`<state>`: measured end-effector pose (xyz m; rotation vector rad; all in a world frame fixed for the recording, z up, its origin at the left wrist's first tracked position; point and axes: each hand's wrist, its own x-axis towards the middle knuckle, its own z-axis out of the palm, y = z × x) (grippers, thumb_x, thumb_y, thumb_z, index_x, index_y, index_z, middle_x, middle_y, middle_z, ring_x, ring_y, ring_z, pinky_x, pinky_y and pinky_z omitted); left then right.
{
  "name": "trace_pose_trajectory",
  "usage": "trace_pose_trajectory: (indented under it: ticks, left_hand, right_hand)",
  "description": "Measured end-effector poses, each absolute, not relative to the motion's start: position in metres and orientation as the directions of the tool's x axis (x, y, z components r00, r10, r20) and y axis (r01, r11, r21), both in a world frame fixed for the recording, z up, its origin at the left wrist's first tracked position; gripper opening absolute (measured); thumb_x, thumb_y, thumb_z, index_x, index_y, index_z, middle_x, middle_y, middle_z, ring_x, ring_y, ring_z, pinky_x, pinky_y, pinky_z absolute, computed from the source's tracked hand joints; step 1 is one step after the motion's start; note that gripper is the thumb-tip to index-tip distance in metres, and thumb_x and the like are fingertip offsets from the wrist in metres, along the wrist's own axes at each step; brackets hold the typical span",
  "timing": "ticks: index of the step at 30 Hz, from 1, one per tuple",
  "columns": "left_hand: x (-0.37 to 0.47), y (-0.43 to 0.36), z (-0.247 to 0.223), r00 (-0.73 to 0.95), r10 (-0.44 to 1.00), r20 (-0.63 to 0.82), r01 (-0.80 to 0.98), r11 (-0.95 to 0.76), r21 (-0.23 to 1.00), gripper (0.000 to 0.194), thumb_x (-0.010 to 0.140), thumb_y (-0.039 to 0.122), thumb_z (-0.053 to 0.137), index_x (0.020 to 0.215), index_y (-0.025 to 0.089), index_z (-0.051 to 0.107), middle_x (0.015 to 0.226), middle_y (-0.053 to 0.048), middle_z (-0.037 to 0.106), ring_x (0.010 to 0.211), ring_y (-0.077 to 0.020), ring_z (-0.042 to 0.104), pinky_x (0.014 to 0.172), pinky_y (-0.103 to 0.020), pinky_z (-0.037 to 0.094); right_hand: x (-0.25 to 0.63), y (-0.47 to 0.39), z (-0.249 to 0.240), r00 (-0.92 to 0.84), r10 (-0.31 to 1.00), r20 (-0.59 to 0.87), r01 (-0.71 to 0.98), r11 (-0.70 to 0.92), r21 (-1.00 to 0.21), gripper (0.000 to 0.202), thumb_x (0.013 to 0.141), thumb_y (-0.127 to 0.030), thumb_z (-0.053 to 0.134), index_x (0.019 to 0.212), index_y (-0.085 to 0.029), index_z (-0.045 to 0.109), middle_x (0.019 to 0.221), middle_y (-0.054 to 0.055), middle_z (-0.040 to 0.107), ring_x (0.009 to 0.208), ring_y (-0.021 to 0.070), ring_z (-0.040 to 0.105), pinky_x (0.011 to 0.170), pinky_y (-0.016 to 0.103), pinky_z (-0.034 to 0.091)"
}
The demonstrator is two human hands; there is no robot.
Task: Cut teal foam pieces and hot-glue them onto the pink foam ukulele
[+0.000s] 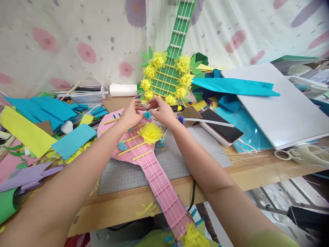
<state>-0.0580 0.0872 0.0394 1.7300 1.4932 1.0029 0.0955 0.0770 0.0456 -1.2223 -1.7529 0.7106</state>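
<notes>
A small blue paper flower [147, 115] is between my two hands, over the wide body of a pink paper guitar [164, 181]. My left hand [131, 112] reaches in from the left, fingers bent and the thumb close against the flower. From the other side my right hand [162, 111] curls its fingers and thumb onto the flower; the exact contact is partly hidden. Just below sits a large yellow paper flower [151, 133] on the guitar, with a blue paper leaf [122, 146] to its left. White strings run down the guitar's neck towards me.
A green paper guitar [166, 80] ringed with yellow flowers stands behind. Beneath the pink one lies a grey cutting mat [174, 164]. Paper scraps [74, 140] crowd the left. A glue gun's nozzle and glue stick [205, 121], a phone [221, 125] and white board [280, 103] are right.
</notes>
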Motion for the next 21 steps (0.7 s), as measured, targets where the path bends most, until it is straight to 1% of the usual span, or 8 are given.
trace_pose_trajectory:
  ticks: [3, 5, 8, 11, 13, 15, 18, 21]
  left_hand:
    - [-0.067, 0.084, 0.051, 0.013, 0.977, 0.212, 0.502, -0.190, 0.844, 0.050, 0.059, 0.008, 0.059, 0.106, 0.021, 0.049, 0.097, -0.002, 0.068, 0.072, -0.0124, 0.059, 0.067, -0.027, 0.046]
    - [-0.074, 0.079, 0.061, -0.058, 0.971, 0.230, 0.513, -0.169, 0.841, 0.043, 0.060, 0.008, 0.057, 0.101, 0.020, 0.051, 0.096, -0.003, 0.067, 0.069, -0.0119, 0.058, 0.064, -0.026, 0.046]
    - [-0.087, 0.073, 0.076, -0.154, 0.955, 0.255, 0.541, -0.134, 0.830, 0.032, 0.063, 0.011, 0.058, 0.094, 0.019, 0.054, 0.091, -0.003, 0.065, 0.070, -0.0123, 0.058, 0.063, -0.025, 0.047]
    - [-0.101, 0.070, 0.083, -0.223, 0.923, 0.312, 0.612, -0.117, 0.782, 0.023, 0.067, 0.018, 0.058, 0.090, 0.019, 0.056, 0.085, -0.002, 0.063, 0.073, -0.0135, 0.058, 0.066, -0.026, 0.047]
    - [-0.110, 0.066, 0.082, -0.218, 0.922, 0.320, 0.678, -0.092, 0.729, 0.017, 0.071, 0.024, 0.057, 0.088, 0.020, 0.058, 0.081, -0.002, 0.062, 0.073, -0.0141, 0.058, 0.067, -0.026, 0.047]
    - [-0.115, 0.062, 0.079, -0.184, 0.938, 0.293, 0.752, -0.058, 0.656, 0.015, 0.074, 0.030, 0.055, 0.084, 0.020, 0.059, 0.080, -0.001, 0.063, 0.074, -0.0148, 0.058, 0.066, -0.025, 0.046]
    - [-0.115, 0.052, 0.075, -0.125, 0.967, 0.223, 0.850, -0.011, 0.526, 0.017, 0.074, 0.036, 0.055, 0.080, 0.022, 0.061, 0.080, -0.001, 0.066, 0.075, -0.0166, 0.059, 0.064, -0.026, 0.044]
    - [-0.108, 0.042, 0.074, -0.072, 0.988, 0.140, 0.918, 0.010, 0.396, 0.022, 0.074, 0.043, 0.055, 0.078, 0.023, 0.063, 0.081, -0.002, 0.068, 0.074, -0.0193, 0.060, 0.059, -0.028, 0.040]
  right_hand:
    - [0.098, 0.077, 0.048, -0.146, 0.916, 0.375, 0.436, 0.399, -0.806, 0.027, 0.068, -0.011, 0.047, 0.093, -0.020, 0.053, 0.084, 0.001, 0.066, 0.084, 0.0177, 0.061, 0.079, 0.036, 0.047]
    - [0.099, 0.076, 0.050, -0.144, 0.904, 0.403, 0.431, 0.424, -0.796, 0.027, 0.069, -0.011, 0.047, 0.094, -0.021, 0.053, 0.084, 0.001, 0.065, 0.085, 0.0175, 0.060, 0.080, 0.035, 0.046]
    - [0.099, 0.071, 0.054, -0.138, 0.891, 0.432, 0.440, 0.446, -0.779, 0.025, 0.070, -0.011, 0.046, 0.093, -0.020, 0.054, 0.084, 0.002, 0.064, 0.086, 0.0172, 0.058, 0.080, 0.034, 0.045]
    - [0.100, 0.062, 0.056, -0.109, 0.882, 0.459, 0.502, 0.447, -0.740, 0.018, 0.073, -0.013, 0.047, 0.088, -0.019, 0.055, 0.085, 0.003, 0.060, 0.082, 0.0163, 0.055, 0.077, 0.032, 0.044]
    - [0.103, 0.053, 0.054, -0.094, 0.882, 0.462, 0.562, 0.430, -0.707, 0.012, 0.075, -0.016, 0.049, 0.084, -0.019, 0.056, 0.084, 0.004, 0.058, 0.078, 0.0155, 0.053, 0.074, 0.030, 0.043]
    - [0.108, 0.043, 0.050, -0.113, 0.887, 0.447, 0.602, 0.419, -0.680, 0.010, 0.078, -0.018, 0.048, 0.083, -0.019, 0.057, 0.084, 0.004, 0.057, 0.076, 0.0153, 0.052, 0.073, 0.029, 0.042]
    - [0.121, 0.027, 0.042, -0.195, 0.896, 0.400, 0.629, 0.427, -0.650, 0.012, 0.082, -0.020, 0.045, 0.081, -0.019, 0.058, 0.084, 0.004, 0.061, 0.078, 0.0159, 0.054, 0.072, 0.027, 0.040]
    - [0.139, 0.013, 0.033, -0.253, 0.912, 0.322, 0.664, 0.406, -0.627, 0.016, 0.085, -0.024, 0.044, 0.079, -0.019, 0.058, 0.081, 0.004, 0.064, 0.075, 0.0159, 0.056, 0.067, 0.026, 0.038]
